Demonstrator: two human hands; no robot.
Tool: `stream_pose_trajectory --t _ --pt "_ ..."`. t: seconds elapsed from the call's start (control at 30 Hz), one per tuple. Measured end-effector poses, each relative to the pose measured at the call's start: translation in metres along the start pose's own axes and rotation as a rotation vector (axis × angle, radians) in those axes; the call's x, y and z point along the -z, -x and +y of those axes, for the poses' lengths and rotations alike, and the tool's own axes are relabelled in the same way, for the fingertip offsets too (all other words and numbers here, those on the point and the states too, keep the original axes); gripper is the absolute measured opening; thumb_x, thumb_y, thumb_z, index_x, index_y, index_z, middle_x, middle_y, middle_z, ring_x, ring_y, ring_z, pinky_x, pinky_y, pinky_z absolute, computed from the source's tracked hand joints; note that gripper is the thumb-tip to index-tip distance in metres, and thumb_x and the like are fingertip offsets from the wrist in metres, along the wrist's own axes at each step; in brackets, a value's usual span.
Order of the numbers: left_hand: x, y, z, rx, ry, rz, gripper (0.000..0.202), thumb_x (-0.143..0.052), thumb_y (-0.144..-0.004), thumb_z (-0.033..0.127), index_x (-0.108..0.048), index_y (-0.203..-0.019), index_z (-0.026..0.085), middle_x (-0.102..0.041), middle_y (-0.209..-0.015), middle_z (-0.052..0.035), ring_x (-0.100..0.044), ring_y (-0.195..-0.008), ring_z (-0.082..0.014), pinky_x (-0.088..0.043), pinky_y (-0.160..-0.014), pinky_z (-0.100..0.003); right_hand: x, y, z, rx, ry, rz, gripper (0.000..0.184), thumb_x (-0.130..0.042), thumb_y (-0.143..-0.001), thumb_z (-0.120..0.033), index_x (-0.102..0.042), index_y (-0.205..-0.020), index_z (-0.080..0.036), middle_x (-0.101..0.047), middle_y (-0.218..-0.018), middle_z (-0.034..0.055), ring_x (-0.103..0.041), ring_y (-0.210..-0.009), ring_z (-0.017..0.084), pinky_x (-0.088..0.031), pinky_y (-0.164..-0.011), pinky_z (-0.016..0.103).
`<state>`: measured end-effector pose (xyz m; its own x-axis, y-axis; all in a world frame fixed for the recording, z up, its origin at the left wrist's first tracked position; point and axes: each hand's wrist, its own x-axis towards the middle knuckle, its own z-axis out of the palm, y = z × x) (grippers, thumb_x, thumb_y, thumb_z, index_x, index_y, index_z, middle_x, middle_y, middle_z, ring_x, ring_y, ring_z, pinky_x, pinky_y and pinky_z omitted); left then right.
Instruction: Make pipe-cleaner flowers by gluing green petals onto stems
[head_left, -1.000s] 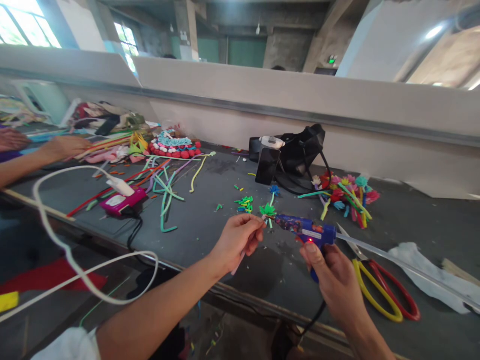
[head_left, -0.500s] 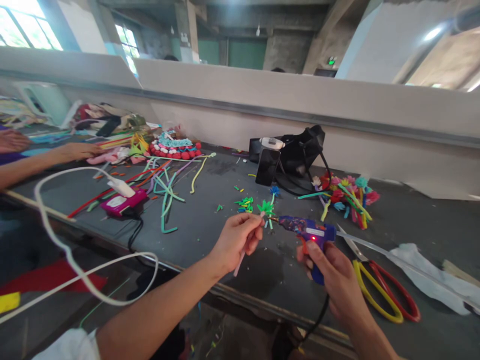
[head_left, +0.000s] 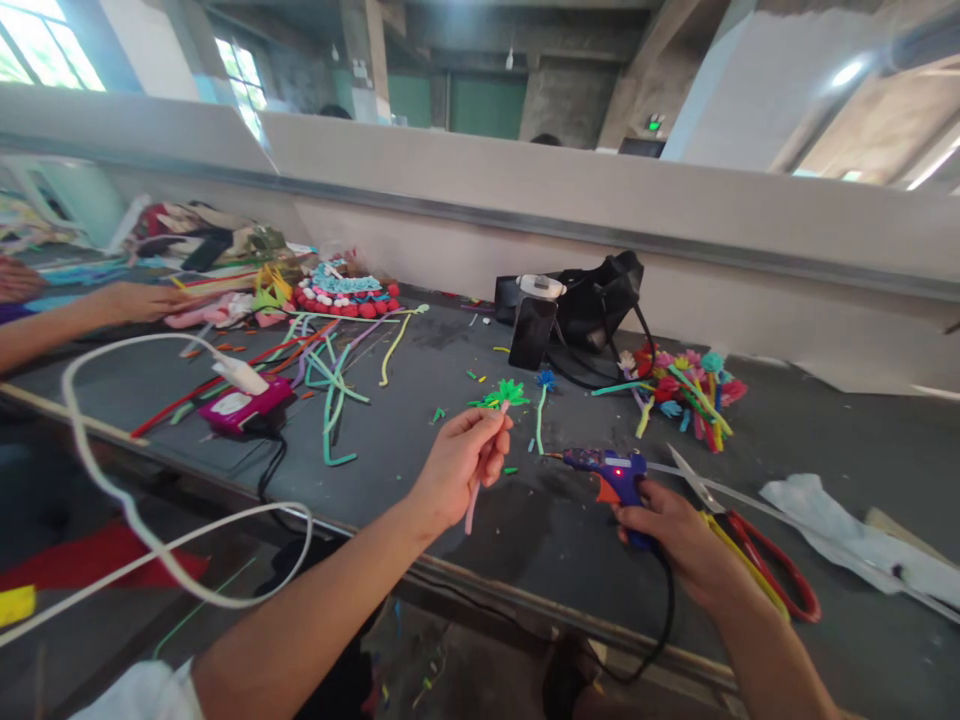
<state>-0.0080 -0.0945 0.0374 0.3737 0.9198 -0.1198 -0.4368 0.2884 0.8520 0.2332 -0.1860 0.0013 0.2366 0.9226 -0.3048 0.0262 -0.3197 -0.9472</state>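
My left hand [head_left: 469, 455] is closed, pinching a thin pink stem [head_left: 471, 508] that slants down below the fingers. Green petals [head_left: 510, 392] spread out at the stem's upper tip, just above my thumb and forefinger. My right hand [head_left: 667, 525] is wrapped round the handle of a blue hot glue gun [head_left: 604, 463] with an orange trigger and a lit red light. Its nozzle points left, apart from the pink stem. A clear glue stick [head_left: 697, 476] runs out of the gun's back. Between the hands lies a blue flower [head_left: 546, 380] on a pale green stem.
Scissors [head_left: 780, 575] with red and yellow handles lie beside my right hand. Behind are a phone [head_left: 533, 333], a black bag [head_left: 607, 300] and a bunch of flowers [head_left: 690, 390]. Fuzzy stems [head_left: 330, 380] and a magenta power adapter [head_left: 247, 403] lie left, near another person's hand [head_left: 142, 300].
The glue gun has drawn back from the stem, slightly right and down. My left hand has shifted left with the pink stem and its green petals.
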Motion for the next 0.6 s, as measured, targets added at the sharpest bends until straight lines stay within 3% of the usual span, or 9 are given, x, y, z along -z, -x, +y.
stream_pose_trajectory --t 0.1,0.23,0.43,0.6 --pt "0.003 0.000 0.001 0.009 -0.008 -0.003 0.015 -0.066 -0.080 0.028 -0.060 -0.077 0.014 -0.053 -0.057 0.0035 -0.040 -0.036 -0.0032 -0.025 -0.036 -0.018 0.001 -0.002 -0.002 -0.043 0.004 -0.004 0.025 -0.071 -0.061 -0.032 -0.056 -0.073 -0.018 -0.059 -0.057 -0.0030 -0.053 -0.049 0.013 -0.041 -0.046 0.023" --pt "0.005 0.001 0.002 0.012 -0.020 -0.001 0.016 -0.066 -0.080 0.029 -0.061 -0.076 0.014 -0.053 -0.057 0.0035 -0.040 -0.036 -0.0032 -0.025 -0.036 -0.018 0.003 -0.008 0.001 0.025 0.161 0.096 0.019 -0.066 -0.063 -0.034 -0.053 -0.065 -0.019 -0.054 -0.054 -0.0046 -0.051 -0.049 0.014 -0.038 -0.047 0.024" --pt "0.008 0.001 0.006 -0.015 -0.028 0.034 0.016 -0.066 -0.079 0.029 -0.061 -0.077 0.014 -0.053 -0.058 0.0039 -0.038 -0.036 -0.0027 -0.025 -0.036 -0.018 0.004 -0.015 0.008 0.372 0.741 0.336 0.024 -0.057 -0.074 -0.039 -0.061 -0.060 -0.021 -0.057 -0.052 -0.0017 -0.057 -0.054 0.018 -0.038 -0.052 0.026" --pt "0.011 0.000 0.008 -0.037 -0.025 0.055 0.017 -0.066 -0.079 0.030 -0.061 -0.077 0.014 -0.052 -0.057 0.0039 -0.039 -0.037 -0.0028 -0.024 -0.037 -0.018 -0.002 -0.018 0.014 0.322 1.111 0.398 0.026 -0.049 -0.085 -0.035 -0.067 -0.076 -0.019 -0.070 -0.071 0.0070 -0.067 -0.067 0.024 -0.043 -0.059 0.029"
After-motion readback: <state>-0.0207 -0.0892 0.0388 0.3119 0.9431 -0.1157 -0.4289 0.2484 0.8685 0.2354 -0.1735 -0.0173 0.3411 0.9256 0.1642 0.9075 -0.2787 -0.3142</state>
